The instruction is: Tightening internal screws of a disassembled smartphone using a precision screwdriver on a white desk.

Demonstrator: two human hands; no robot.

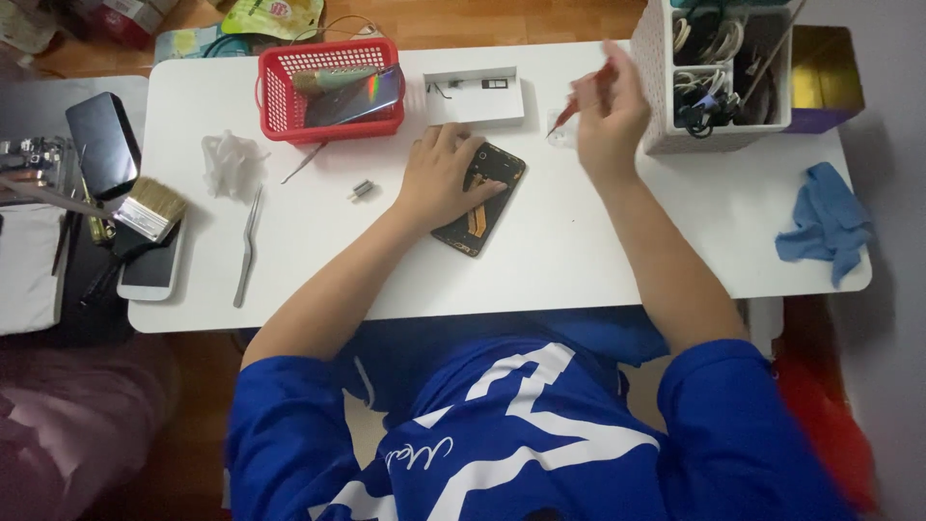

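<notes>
White tabletop [540, 260] bearing everything. Pressing down, left hand [442, 178], fingers spread flat over the opened black phone with orange ribbon cable [480, 198]. Pinching, right hand [610, 111], fingers closed around a slim red-handled tool [579, 104], just above the phone, beside the white perforated bin [719, 77].

table [579, 260]: white | basket [280, 96]: red mesh | opened phone [479, 198]: black, orange strip inside | tool handle [579, 104]: red | cloth [825, 222]: blue | shirt [502, 434]: blue, white lettering | brush [149, 207]: tan bristles, black handle | organiser box [719, 72]: white, dotted
</notes>
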